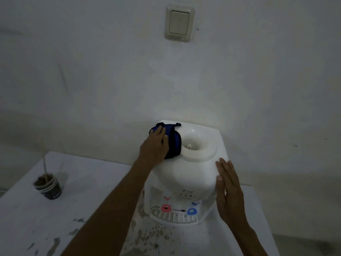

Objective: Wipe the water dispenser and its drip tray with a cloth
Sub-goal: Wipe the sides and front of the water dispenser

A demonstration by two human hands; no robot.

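A white tabletop water dispenser (191, 174) stands against the wall, its bottle well open on top. My left hand (155, 146) presses a dark blue cloth (174, 145) onto the dispenser's top left, beside the well. My right hand (227, 191) lies flat with fingers together against the dispenser's right side, holding nothing. The slotted drip tray (173, 218) sits at the front base, under a pink tap (165, 207) and a blue tap (191, 211).
The dispenser stands on a white table (55, 218) with chipped, speckled paint. A dark paper cup (48, 186) with a stick in it stands at the left. A light switch (180, 22) is on the wall above.
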